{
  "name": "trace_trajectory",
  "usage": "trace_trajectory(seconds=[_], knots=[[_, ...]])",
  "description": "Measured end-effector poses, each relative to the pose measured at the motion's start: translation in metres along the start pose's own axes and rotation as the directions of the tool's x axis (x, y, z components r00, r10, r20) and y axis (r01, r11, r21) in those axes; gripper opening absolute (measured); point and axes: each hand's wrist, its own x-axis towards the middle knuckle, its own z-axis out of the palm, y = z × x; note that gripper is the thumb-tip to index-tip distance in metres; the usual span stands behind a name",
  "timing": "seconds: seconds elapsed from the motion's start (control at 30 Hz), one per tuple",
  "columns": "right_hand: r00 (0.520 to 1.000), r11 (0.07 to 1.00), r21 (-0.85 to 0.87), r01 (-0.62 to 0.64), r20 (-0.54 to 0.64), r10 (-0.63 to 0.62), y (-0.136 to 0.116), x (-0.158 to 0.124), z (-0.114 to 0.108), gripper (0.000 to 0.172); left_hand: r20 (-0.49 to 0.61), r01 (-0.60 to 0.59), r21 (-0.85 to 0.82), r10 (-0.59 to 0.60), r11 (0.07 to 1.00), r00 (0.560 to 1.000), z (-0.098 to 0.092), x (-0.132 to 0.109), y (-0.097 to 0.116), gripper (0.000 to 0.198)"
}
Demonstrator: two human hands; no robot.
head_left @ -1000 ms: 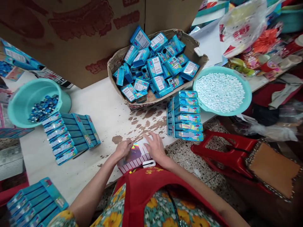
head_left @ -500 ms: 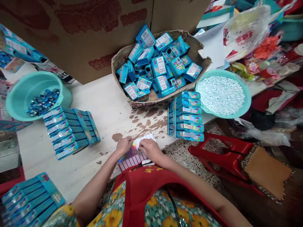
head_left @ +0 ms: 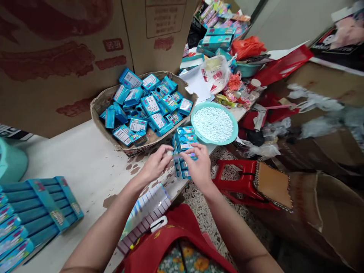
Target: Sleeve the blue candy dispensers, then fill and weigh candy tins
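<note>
My left hand [head_left: 156, 164] and my right hand [head_left: 199, 165] meet over a stack of small blue candy boxes [head_left: 186, 130]. A thin, shiny sticker strip [head_left: 177, 156] stretches between their fingertips. The right thumb and fingers pinch one end, and the left fingertips close at the other. Part of the box stack is hidden behind my right hand. Below my wrists, at the table's front edge, lies a shiny, rainbow-tinted sheet of stickers [head_left: 148, 208] marked off in strips.
A torn cardboard tray [head_left: 127, 151] heaped with blue boxes sits behind my hands. To its right stands a turquoise basin [head_left: 235, 132] of pale candies. Another blue box stack [head_left: 42, 204] lies at left, near a turquoise tub [head_left: 11, 161]. A red stool [head_left: 227, 172] is at right.
My hands have left the sticker sheet and moved to the right-hand box stack, carrying a sticker strip. The view has turned to the right.
</note>
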Motion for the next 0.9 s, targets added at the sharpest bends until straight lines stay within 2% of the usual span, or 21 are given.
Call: trace_trajectory(seconds=[0.1, 0.23, 0.37, 0.5, 0.57, 0.63, 0.7, 0.73, 0.77, 0.8, 0.83, 0.87, 0.9], knots=[[0.999, 0.999, -0.026, -0.032, -0.039, 0.031, 0.022, 0.043, 0.001, 0.011, -0.047, -0.092, 0.098, 0.097, 0.991, 0.994, 0.001, 0.048, 0.007, 0.022], [0.996, 0.994, -0.072, -0.078, -0.044, 0.075, 0.047, 0.076, 0.017, 0.010, -0.097, -0.068, 0.262, 0.097, 0.963, 0.991, 0.009, 0.090, -0.002, 0.018], [0.992, 0.990, -0.083, -0.114, -0.067, 0.109, 0.063, 0.081, 0.032, 0.006, -0.145, 0.053, 0.212, -0.022, 0.976, 0.989, 0.028, 0.105, -0.025, 0.017], [0.982, 0.978, -0.108, -0.178, -0.082, 0.170, 0.069, 0.086, 0.031, 0.024, -0.183, 0.207, 0.204, -0.171, 0.957, 0.968, 0.050, 0.099, -0.046, 0.016], [0.983, 0.981, -0.105, -0.165, -0.097, 0.155, 0.063, 0.084, 0.024, 0.022, -0.184, 0.236, 0.233, -0.196, 0.944, 0.963, 0.052, 0.086, -0.056, 0.015], [0.979, 0.994, -0.074, -0.082, -0.193, 0.067, 0.047, 0.069, 0.015, 0.028, -0.182, 0.217, 0.282, -0.170, 0.934, 0.969, 0.043, 0.063, -0.069, 0.018], [0.958, 0.997, -0.015, 0.079, -0.277, -0.080, 0.027, 0.038, 0.006, 0.035, -0.169, 0.225, 0.365, -0.173, 0.903, 0.970, 0.023, 0.028, -0.087, 0.021], [0.955, 0.986, 0.037, 0.164, -0.256, -0.149, 0.018, 0.016, 0.004, 0.036, -0.166, 0.258, 0.409, -0.207, 0.875, 0.964, 0.012, 0.007, -0.097, 0.022], [0.962, 0.965, 0.111, 0.237, -0.163, -0.218, 0.011, -0.008, 0.005, 0.035, -0.163, 0.307, 0.449, -0.261, 0.839, 0.951, 0.001, -0.016, -0.108, 0.023], [0.959, 0.938, 0.207, 0.279, -0.004, -0.284, 0.007, -0.033, 0.009, 0.032, -0.161, 0.368, 0.481, -0.332, 0.796, 0.929, -0.009, -0.038, -0.119, 0.024], [0.923, 0.927, 0.280, 0.250, 0.222, -0.315, 0.008, -0.059, 0.018, 0.030, -0.152, 0.427, 0.502, -0.409, 0.752, 0.900, -0.017, -0.061, -0.128, 0.024], [0.888, 0.954, 0.262, 0.146, 0.391, -0.243, 0.013, -0.083, 0.031, 0.032, -0.141, 0.474, 0.518, -0.476, 0.712, 0.868, -0.022, -0.081, -0.137, 0.025], [0.869, 0.981, 0.191, 0.038, 0.479, -0.127, 0.023, -0.104, 0.047, 0.038, -0.127, 0.507, 0.528, -0.527, 0.682, 0.841, -0.024, -0.099, -0.145, 0.025]])
